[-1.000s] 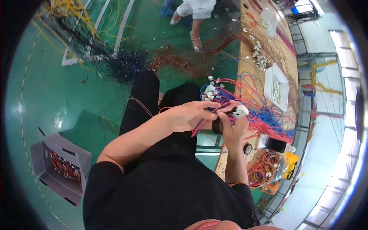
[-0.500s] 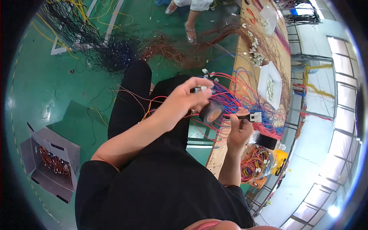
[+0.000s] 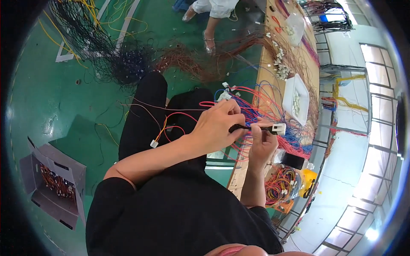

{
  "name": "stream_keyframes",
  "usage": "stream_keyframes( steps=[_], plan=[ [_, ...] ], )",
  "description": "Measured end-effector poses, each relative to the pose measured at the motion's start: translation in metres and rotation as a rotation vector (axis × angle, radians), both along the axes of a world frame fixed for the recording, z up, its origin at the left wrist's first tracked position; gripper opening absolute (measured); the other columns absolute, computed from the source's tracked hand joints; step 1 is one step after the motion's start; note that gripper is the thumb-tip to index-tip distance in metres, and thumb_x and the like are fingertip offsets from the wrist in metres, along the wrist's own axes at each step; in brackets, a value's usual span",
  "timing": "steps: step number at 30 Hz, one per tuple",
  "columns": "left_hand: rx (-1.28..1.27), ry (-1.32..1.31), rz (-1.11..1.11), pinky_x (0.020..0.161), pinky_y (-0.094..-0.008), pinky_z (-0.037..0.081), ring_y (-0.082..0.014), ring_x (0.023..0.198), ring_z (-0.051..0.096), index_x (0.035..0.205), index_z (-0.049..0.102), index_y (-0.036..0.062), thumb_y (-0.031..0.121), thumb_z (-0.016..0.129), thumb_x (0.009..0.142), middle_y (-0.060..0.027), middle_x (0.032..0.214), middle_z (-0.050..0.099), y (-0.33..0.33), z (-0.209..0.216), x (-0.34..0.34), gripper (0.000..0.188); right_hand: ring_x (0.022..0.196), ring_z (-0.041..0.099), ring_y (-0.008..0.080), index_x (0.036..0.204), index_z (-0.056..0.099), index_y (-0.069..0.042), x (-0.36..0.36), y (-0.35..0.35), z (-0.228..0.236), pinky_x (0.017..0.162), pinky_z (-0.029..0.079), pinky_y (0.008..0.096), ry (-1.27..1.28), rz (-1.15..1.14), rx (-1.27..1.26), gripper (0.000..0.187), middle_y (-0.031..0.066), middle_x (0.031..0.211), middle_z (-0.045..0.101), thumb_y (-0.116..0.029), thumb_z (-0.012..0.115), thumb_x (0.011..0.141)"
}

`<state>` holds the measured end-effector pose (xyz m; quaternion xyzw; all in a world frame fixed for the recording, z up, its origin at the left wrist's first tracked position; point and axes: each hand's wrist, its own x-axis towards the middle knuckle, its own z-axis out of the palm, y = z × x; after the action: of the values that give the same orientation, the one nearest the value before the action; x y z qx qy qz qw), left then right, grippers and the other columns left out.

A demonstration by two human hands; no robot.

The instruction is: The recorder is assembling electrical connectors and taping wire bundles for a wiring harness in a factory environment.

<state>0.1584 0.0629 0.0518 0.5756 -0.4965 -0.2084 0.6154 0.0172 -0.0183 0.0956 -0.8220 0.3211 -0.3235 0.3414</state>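
My right hand (image 3: 262, 144) is closed on a wire harness just behind its white connector (image 3: 279, 129), which sticks out to the right past the thumb. Black tape (image 3: 265, 128) covers the wires beside the connector. My left hand (image 3: 220, 126) is closed round a roll of black tape (image 3: 235, 128), mostly hidden by the fingers. A short dark stretch runs between the two hands. Red and blue wires (image 3: 256, 112) spread behind the hands and over the table edge. Another white connector (image 3: 154, 144) on red and yellow wires hangs by my left forearm.
On the wooden table (image 3: 265, 91) to the right stand a white tray (image 3: 296, 100) of small pieces and a dark phone-like object (image 3: 292, 161). Coiled coloured wires (image 3: 282, 183) lie nearer. A grey box (image 3: 55, 181) of wires sits on the floor at left. Someone's legs (image 3: 211, 27) show at the far side.
My left hand has turned over and closed round the tape roll, which showed plainly before, and has come down close to my right hand. The harness stays in my right hand.
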Motion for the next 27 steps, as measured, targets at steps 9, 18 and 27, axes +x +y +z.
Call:
stream_keyframes(
  steps=[9, 18, 27],
  plan=[
    [0.231, 0.014, -0.331, 0.083, -0.0372, 0.043, -0.0276, 0.087, 0.055, 0.093, 0.059, 0.006, 0.028, 0.068, 0.081, -0.006, 0.094, 0.056, 0.0, -0.001, 0.021, 0.027, 0.085, 0.062, 0.0193, 0.088, 0.063, 0.001, -0.009, -0.007, 0.013, 0.076, 0.047, 0.0282, 0.216, 0.011, 0.074, 0.007, 0.011, 0.094, 0.065, 0.0, 0.065, 0.081],
    [0.205, 0.31, -0.357, 0.063, -0.0373, 0.048, -0.0332, 0.069, 0.061, 0.1, 0.046, -0.0005, 0.021, 0.057, 0.092, -0.0179, 0.081, 0.061, -0.008, 0.001, -0.008, 0.026, 0.088, 0.06, 0.0161, 0.095, 0.058, 0.002, -0.024, -0.008, 0.015, 0.081, 0.046, 0.027, -0.102, -0.024, 0.173, 0.007, 0.0101, 0.093, 0.064, -0.002, 0.056, 0.09],
    [-0.023, -0.059, -0.155, 0.053, -0.0368, 0.043, -0.0321, 0.06, 0.057, 0.084, 0.051, 0.0027, 0.021, 0.059, 0.09, -0.015, 0.067, 0.054, -0.001, 0.003, -0.032, 0.021, 0.085, 0.056, 0.0162, 0.093, 0.054, 0.0, -0.034, -0.003, 0.008, 0.08, 0.044, 0.0281, -0.136, -0.012, 0.252, 0.014, 0.0088, 0.089, 0.061, -0.013, 0.058, 0.093]
  ],
)
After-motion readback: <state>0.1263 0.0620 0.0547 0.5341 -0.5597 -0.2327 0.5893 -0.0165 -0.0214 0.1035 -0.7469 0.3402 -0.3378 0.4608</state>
